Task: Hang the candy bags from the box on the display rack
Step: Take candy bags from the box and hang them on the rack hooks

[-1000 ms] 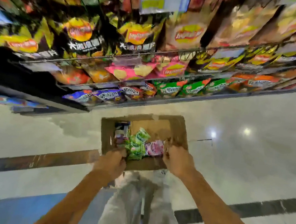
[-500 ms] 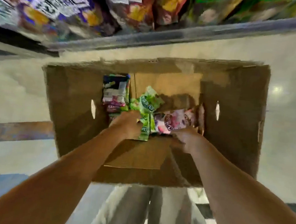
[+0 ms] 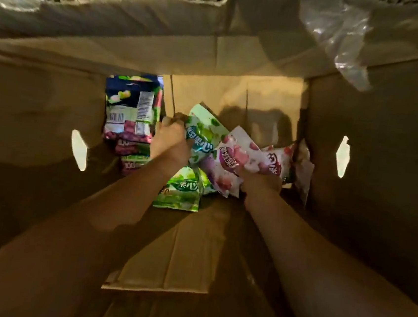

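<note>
The view looks straight down into a deep cardboard box. At its bottom lie candy bags. My left hand grips the top of a green candy bag. My right hand holds pink and purple candy bags, its fingers hidden under them. Another green bag lies below my left wrist. A stack of bags stands against the box's left inner wall. The display rack is out of sight.
The box walls have a hand-hole on the left and one on the right. A bottom flap lies between my forearms. Crumpled clear plastic hangs over the far right rim.
My head has dropped far closer to the box, which now fills the view; the shelves are gone. Both hands went from the rim to the bottom and closed on candy bags.
</note>
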